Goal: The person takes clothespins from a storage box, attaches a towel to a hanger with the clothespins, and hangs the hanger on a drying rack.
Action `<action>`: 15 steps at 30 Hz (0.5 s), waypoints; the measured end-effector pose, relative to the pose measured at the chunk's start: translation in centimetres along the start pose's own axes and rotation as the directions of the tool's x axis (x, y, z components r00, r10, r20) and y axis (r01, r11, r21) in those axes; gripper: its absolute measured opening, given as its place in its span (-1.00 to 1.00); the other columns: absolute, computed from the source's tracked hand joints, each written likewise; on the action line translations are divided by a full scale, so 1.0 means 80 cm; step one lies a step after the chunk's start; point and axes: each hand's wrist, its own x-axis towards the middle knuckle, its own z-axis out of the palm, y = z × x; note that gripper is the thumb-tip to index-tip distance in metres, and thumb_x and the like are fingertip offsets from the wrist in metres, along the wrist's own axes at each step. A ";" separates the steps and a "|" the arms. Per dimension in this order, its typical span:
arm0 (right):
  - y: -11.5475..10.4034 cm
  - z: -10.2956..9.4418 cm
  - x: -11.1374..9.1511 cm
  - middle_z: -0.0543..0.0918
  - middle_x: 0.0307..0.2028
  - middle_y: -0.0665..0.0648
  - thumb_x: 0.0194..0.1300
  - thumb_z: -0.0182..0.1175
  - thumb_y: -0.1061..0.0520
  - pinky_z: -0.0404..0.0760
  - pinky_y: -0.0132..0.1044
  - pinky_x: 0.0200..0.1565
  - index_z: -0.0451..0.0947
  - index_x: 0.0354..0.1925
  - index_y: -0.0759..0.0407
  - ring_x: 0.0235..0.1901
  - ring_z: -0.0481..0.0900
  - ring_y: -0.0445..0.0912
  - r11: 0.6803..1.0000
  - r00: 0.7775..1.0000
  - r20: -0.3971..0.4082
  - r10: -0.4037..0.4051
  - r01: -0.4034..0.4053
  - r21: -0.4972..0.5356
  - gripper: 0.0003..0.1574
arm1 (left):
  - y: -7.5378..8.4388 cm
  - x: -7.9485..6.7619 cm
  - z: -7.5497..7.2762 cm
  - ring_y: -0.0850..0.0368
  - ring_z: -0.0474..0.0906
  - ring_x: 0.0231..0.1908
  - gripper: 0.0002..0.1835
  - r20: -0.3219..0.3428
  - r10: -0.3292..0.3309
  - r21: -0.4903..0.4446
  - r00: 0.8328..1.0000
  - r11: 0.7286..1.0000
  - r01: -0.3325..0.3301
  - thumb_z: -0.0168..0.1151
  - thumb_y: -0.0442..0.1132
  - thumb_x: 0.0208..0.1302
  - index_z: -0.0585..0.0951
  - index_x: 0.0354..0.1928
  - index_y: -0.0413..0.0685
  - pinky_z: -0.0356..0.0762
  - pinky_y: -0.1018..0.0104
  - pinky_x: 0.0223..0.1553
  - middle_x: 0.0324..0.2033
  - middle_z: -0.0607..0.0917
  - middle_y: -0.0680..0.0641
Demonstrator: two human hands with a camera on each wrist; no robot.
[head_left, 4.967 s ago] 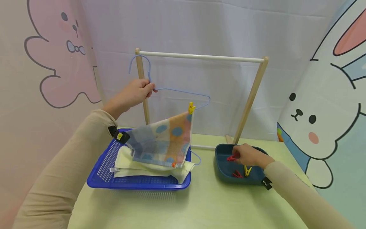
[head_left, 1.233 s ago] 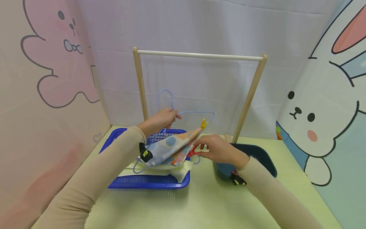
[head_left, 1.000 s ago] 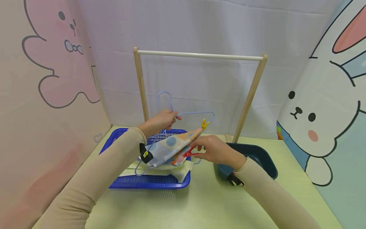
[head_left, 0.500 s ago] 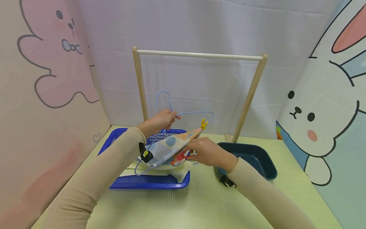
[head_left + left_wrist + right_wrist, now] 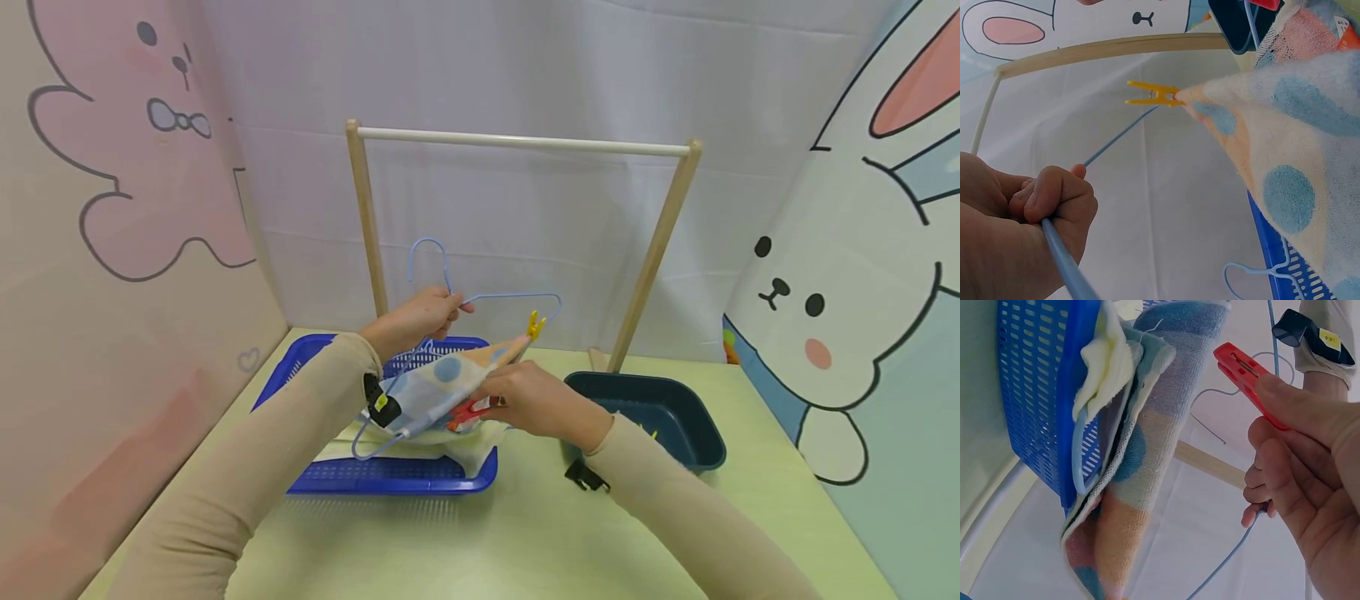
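My left hand grips a light blue wire hanger just below its hook. A yellow clothespin clips one corner of a patterned towel to the hanger's right end. From there the towel, with blue dots and orange and pink patches, slants down over the blue basket. My right hand pinches a red clothespin, which looks apart from the towel in the right wrist view. Folded pale yellow cloth lies in the basket beneath the towel.
Behind the hands stands a wooden rack with a white bar. To the right sits a dark teal bin, partly hidden by my right sleeve, with something yellow inside. Another blue hanger shows at the basket in the left wrist view.
My right hand has brought the red clothespin from the bin leftward to the towel, lately shifting a little further left. My left hand has lowered the hanger and moved it right.
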 end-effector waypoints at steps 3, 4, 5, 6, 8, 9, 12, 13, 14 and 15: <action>-0.001 0.001 0.003 0.68 -0.41 0.02 0.06 0.41 0.21 0.47 -0.51 -0.41 0.69 -0.27 0.21 -0.52 0.50 -0.27 0.999 1.000 -0.011 -0.027 0.027 -0.025 -0.80 | 0.000 0.000 0.000 0.24 -0.05 -0.72 -0.58 0.002 -0.001 -0.004 1.000 1.000 0.001 -0.32 -0.18 0.55 0.44 0.03 -0.40 0.00 0.42 -0.62 -0.70 0.10 0.07; -0.001 0.001 0.004 0.67 -0.42 0.02 0.07 0.41 0.20 0.46 -0.52 -0.42 0.69 -0.28 0.21 -0.54 0.48 -0.28 0.999 0.999 -0.014 -0.036 0.036 -0.035 -0.80 | 0.000 0.000 0.000 0.24 -0.05 -0.72 -0.58 0.003 -0.003 -0.003 1.000 1.000 0.003 -0.32 -0.18 0.55 0.44 0.03 -0.40 0.00 0.42 -0.62 -0.70 0.10 0.07; -0.001 0.002 0.005 0.66 -0.44 0.01 0.07 0.41 0.19 0.44 -0.52 -0.44 0.69 -0.29 0.20 -0.55 0.46 -0.29 0.998 0.999 -0.017 -0.046 0.045 -0.043 -0.81 | 0.001 0.000 0.000 0.24 -0.05 -0.72 -0.58 0.002 -0.005 0.000 1.000 1.000 0.005 -0.32 -0.18 0.55 0.44 0.03 -0.39 0.01 0.42 -0.62 -0.70 0.10 0.06; -0.002 0.002 0.007 0.66 -0.44 0.01 0.07 0.41 0.19 0.44 -0.52 -0.44 0.69 -0.30 0.20 -0.56 0.46 -0.29 0.998 0.998 -0.021 -0.053 0.052 -0.047 -0.82 | 0.001 0.000 0.000 0.24 -0.05 -0.72 -0.58 0.002 -0.007 0.001 1.000 1.000 0.007 -0.32 -0.19 0.55 0.45 0.03 -0.39 0.01 0.42 -0.62 -0.71 0.10 0.06; -0.002 0.003 0.009 0.66 -0.45 0.00 0.06 0.42 0.18 0.44 -0.53 -0.44 0.70 -0.31 0.20 -0.55 0.47 -0.29 0.997 0.998 -0.029 -0.063 0.061 -0.050 -0.82 | 0.001 0.000 0.000 0.24 -0.04 -0.72 -0.58 0.003 -0.010 0.003 1.000 1.000 0.010 -0.32 -0.18 0.55 0.45 0.04 -0.39 0.02 0.42 -0.62 -0.71 0.11 0.06; -0.002 0.003 0.010 0.66 -0.45 0.00 0.05 0.42 0.19 0.44 -0.53 -0.43 0.70 -0.32 0.19 -0.54 0.49 -0.29 0.997 0.997 -0.034 -0.066 0.064 -0.050 -0.83 | 0.001 0.000 0.000 0.24 -0.04 -0.72 -0.58 0.003 -0.011 0.003 1.000 1.000 0.011 -0.31 -0.18 0.55 0.45 0.04 -0.38 0.02 0.42 -0.63 -0.71 0.11 0.06; -0.002 0.005 0.013 0.67 -0.43 0.00 0.04 0.42 0.18 0.45 -0.54 -0.41 0.70 -0.32 0.19 -0.51 0.53 -0.28 0.997 0.997 -0.041 -0.072 0.070 -0.040 -0.83 | 0.001 0.000 0.000 0.24 -0.04 -0.73 -0.57 0.005 -0.012 0.002 1.000 1.000 0.012 -0.31 -0.17 0.55 0.45 0.04 -0.39 0.02 0.42 -0.63 -0.71 0.11 0.07; -0.002 0.006 0.014 0.67 -0.43 0.00 0.04 0.42 0.18 0.46 -0.54 -0.41 0.70 -0.33 0.20 -0.51 0.54 -0.28 0.997 0.996 -0.044 -0.075 0.073 -0.039 -0.82 | 0.001 0.000 0.000 0.24 -0.04 -0.73 -0.57 0.005 -0.012 0.004 1.000 1.000 0.012 -0.31 -0.17 0.55 0.45 0.04 -0.39 0.02 0.42 -0.63 -0.71 0.11 0.07; -0.002 0.006 0.014 0.67 -0.43 0.01 0.04 0.42 0.18 0.45 -0.54 -0.41 0.70 -0.33 0.20 -0.50 0.55 -0.28 0.996 0.996 -0.046 -0.080 0.078 -0.041 -0.82 | 0.001 0.001 0.000 0.24 -0.04 -0.73 -0.58 0.005 -0.011 0.004 1.000 1.000 0.011 -0.31 -0.17 0.55 0.45 0.04 -0.39 0.01 0.42 -0.63 -0.71 0.11 0.07; -0.002 0.007 0.015 0.67 -0.44 0.01 0.04 0.42 0.17 0.45 -0.54 -0.42 0.70 -0.33 0.20 -0.50 0.55 -0.28 0.996 0.995 -0.050 -0.086 0.084 -0.041 -0.82 | 0.001 0.001 0.000 0.24 -0.04 -0.73 -0.58 0.004 -0.011 0.005 1.000 1.000 0.011 -0.31 -0.18 0.55 0.45 0.04 -0.39 0.01 0.42 -0.63 -0.71 0.11 0.07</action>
